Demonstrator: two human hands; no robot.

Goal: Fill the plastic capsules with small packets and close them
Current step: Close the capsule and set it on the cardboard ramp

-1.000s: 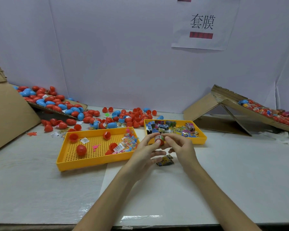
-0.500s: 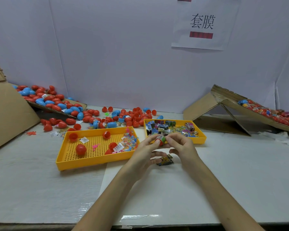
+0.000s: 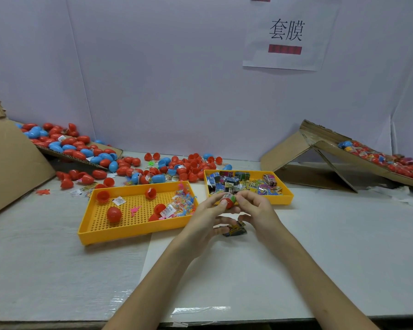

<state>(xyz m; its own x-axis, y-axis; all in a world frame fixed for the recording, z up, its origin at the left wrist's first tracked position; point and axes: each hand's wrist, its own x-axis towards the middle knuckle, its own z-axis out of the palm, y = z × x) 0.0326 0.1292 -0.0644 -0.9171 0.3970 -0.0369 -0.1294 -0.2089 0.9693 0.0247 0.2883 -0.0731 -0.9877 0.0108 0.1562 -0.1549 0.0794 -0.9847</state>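
Left hand [image 3: 204,216] and right hand [image 3: 256,210] pinch red capsule [image 3: 228,201].

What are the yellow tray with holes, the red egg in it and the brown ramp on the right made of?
The yellow tray looks like moulded plastic: even colour, grid of holes. The red egg seems smooth, glossy plastic, with a soft highlight. The brown ramp looks like matt cardboard, with torn edges.
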